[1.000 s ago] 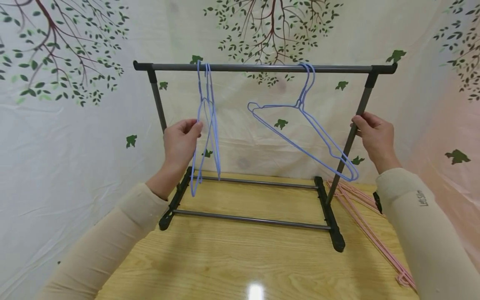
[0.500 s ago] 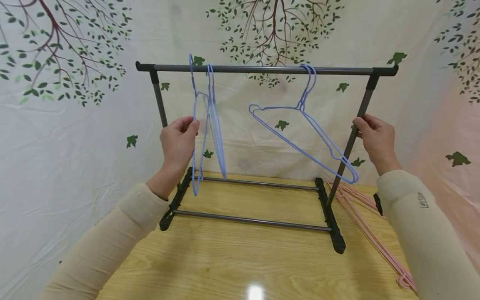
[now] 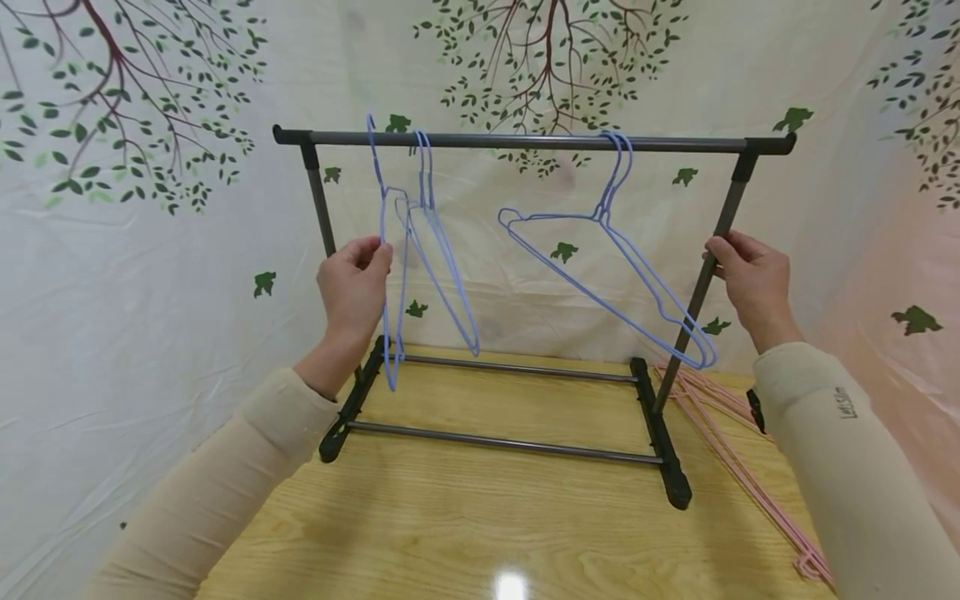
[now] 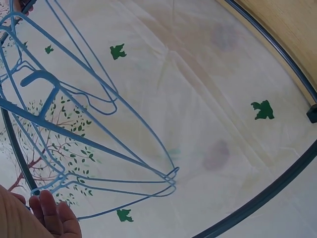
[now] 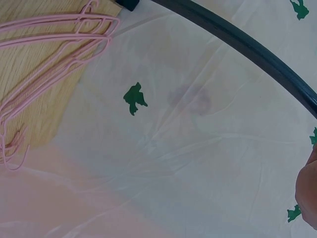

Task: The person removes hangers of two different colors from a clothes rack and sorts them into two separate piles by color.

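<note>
My left hand [image 3: 351,279] pinches the side of the leftmost blue wire hanger [image 3: 377,167], turned nearly edge-on to the head view. Its hook rises over the top bar [image 3: 510,142] of a black garment rack. Just right of it, two more blue hangers [image 3: 454,275] hang close together and slanted. Farther right hangs another blue pair [image 3: 562,271], seen broadside. My right hand [image 3: 753,283] holds the rack's right post [image 3: 703,287] between thumb and fingers. In the left wrist view, blue wires overlap beside my fingers [image 4: 47,206]; the right wrist view catches only a bit of hand.
Pink hangers [image 5: 54,20] lie on the wooden table [image 3: 480,525] to the right of the rack, partly behind my right sleeve. The rack stands on black feet [image 3: 663,450] joined by two low bars. Behind hangs a pale sheet [image 3: 300,333] printed with branches and leaves.
My left hand has shifted slightly left, drawing the leftmost hanger along the bar away from its neighbours. The two beside it have swung out to the right. My right hand stays on the post.
</note>
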A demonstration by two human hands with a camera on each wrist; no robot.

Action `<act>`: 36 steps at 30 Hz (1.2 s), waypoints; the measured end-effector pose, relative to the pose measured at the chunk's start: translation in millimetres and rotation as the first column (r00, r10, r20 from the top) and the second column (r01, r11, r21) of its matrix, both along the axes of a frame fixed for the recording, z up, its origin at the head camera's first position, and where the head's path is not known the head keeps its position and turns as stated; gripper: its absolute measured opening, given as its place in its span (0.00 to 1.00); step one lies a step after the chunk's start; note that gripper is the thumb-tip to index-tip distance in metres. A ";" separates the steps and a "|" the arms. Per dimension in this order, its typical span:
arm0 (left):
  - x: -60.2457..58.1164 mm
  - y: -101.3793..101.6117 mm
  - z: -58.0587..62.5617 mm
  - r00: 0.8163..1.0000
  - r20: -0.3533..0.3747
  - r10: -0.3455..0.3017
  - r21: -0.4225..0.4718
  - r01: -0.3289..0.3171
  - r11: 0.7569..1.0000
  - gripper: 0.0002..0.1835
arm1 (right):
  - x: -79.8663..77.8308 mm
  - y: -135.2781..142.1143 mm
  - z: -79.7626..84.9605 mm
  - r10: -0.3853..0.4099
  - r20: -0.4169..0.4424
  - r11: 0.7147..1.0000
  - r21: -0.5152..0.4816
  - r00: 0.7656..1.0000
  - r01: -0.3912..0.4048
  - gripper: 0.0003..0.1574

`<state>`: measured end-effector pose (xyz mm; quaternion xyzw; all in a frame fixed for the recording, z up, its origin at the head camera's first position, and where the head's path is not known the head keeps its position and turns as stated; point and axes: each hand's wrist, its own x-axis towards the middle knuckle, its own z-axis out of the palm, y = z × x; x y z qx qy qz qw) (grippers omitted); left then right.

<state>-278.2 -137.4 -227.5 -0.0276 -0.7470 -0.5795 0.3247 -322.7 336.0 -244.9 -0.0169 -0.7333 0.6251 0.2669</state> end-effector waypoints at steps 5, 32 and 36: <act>-3.7 -3.2 -5.3 1.000 -0.010 0.027 -0.003 -0.027 1.000 0.14 | 0.7 -0.2 -0.2 -0.002 0.012 1.000 0.010 1.000 0.002 0.31; -13.7 -11.5 -18.2 0.995 -0.057 0.077 -0.029 -0.079 0.996 0.12 | -1.6 0.4 -3.0 -0.022 0.016 0.999 0.037 1.000 0.022 0.31; -14.4 -11.8 -19.9 0.994 -0.086 0.072 -0.050 -0.076 0.996 0.12 | -1.2 0.7 -4.0 -0.024 0.014 0.999 0.047 1.000 0.023 0.30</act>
